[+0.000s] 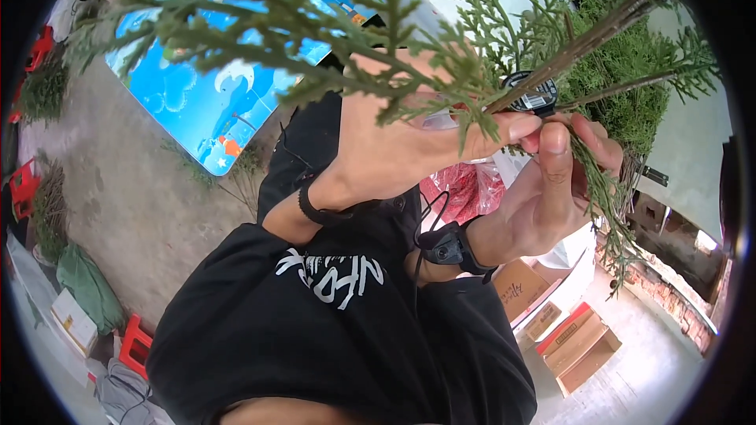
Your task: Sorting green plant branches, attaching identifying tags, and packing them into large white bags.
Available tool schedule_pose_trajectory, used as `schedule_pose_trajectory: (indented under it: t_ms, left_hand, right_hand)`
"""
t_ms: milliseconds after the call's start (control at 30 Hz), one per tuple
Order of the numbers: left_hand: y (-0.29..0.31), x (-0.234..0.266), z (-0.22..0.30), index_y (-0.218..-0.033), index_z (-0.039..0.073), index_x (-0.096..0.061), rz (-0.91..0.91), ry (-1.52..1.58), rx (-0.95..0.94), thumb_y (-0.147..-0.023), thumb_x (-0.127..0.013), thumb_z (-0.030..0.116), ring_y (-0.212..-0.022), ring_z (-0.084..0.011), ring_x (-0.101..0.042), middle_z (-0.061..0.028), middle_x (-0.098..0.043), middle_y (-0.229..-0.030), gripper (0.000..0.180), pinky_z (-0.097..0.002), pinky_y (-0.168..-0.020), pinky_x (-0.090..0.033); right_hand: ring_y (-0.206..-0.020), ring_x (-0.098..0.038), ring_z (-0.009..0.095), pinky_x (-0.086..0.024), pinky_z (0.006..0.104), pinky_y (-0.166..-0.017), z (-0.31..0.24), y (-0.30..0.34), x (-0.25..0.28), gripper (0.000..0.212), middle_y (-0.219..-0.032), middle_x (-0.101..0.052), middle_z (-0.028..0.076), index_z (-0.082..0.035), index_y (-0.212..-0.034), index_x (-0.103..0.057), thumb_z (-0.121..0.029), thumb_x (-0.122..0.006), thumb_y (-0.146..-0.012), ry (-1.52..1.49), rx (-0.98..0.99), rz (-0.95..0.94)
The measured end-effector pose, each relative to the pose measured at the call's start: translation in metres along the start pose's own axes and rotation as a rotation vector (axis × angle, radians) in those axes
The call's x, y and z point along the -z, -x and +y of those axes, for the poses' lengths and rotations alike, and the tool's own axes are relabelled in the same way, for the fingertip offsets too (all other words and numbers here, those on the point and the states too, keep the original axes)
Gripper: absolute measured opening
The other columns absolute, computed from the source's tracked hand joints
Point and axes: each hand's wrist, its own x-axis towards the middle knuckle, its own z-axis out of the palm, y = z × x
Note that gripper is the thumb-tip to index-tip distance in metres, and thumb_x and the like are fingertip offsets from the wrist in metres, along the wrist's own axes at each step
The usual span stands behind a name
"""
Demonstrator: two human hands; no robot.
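Observation:
In front of my chest both hands meet at the stems of a leafy evergreen branch [583, 43]. My left hand [394, 138] is closed around it, thumb pointing right, with green sprays [260, 39] spreading over the hand to the upper left. Fingertips of my right hand [543, 189] are pinched just beside the left thumb, and a thin green sprig [602, 189] hangs down past them. Between the two hands sits a black round tag [534, 94] with white print, against the stems; how it is fixed is hidden. My fingers cover the stem ends.
A low table with a blue cartoon top [228, 94] stands at the upper left. A thick heap of greenery [630, 71] lies at the right. Cardboard boxes [579, 346] are at the lower right. Along the left are a red stool [135, 346], a green sack [87, 287] and cut branches [51, 205].

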Motion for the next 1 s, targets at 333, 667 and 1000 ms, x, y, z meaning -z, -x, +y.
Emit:
schedule_pose_trajectory:
  t_ms: [333, 667, 1000]
  left_hand:
    - [-0.008, 0.014, 0.001, -0.09, -0.005, -0.071, -0.134, -0.039, -0.041, -0.078, -0.079, 0.007, -0.07, -0.0114, -0.065, -0.0092, -0.071, -0.08, 0.019, -0.0239, -0.062, -0.051]
    - [-0.014, 0.013, 0.001, -0.081, -0.001, -0.074, -0.137, -0.167, -0.255, -0.072, -0.082, 0.006, -0.061, -0.0086, -0.063, -0.0082, -0.071, -0.073, 0.014, -0.022, -0.054, -0.048]
    - [-0.011, 0.016, -0.002, -0.088, -0.001, -0.073, -0.065, -0.141, -0.206, -0.073, -0.084, 0.012, -0.06, -0.0077, -0.062, -0.0056, -0.07, -0.071, 0.023, -0.023, -0.055, -0.048]
  right_hand:
    - [-0.077, -0.063, 0.021, -0.052, 0.0295, -0.068, 0.001, 0.001, -0.005, 0.025, -0.091, -0.066, 0.019, 0.007, -0.104, -0.063, 0.004, -0.069, -0.08, -0.058, -0.028, 0.082]
    - [-0.082, -0.068, 0.029, -0.057, 0.0333, -0.071, 0.004, -0.003, 0.007, 0.033, -0.092, -0.064, 0.021, 0.004, -0.099, -0.059, 0.016, -0.073, -0.071, -0.023, -0.036, -0.011]
    - [-0.083, -0.068, 0.023, -0.055, 0.0296, -0.073, -0.008, -0.006, -0.009, 0.031, -0.09, -0.067, 0.019, 0.008, -0.096, -0.062, 0.012, -0.077, -0.069, 0.125, -0.154, 0.023]
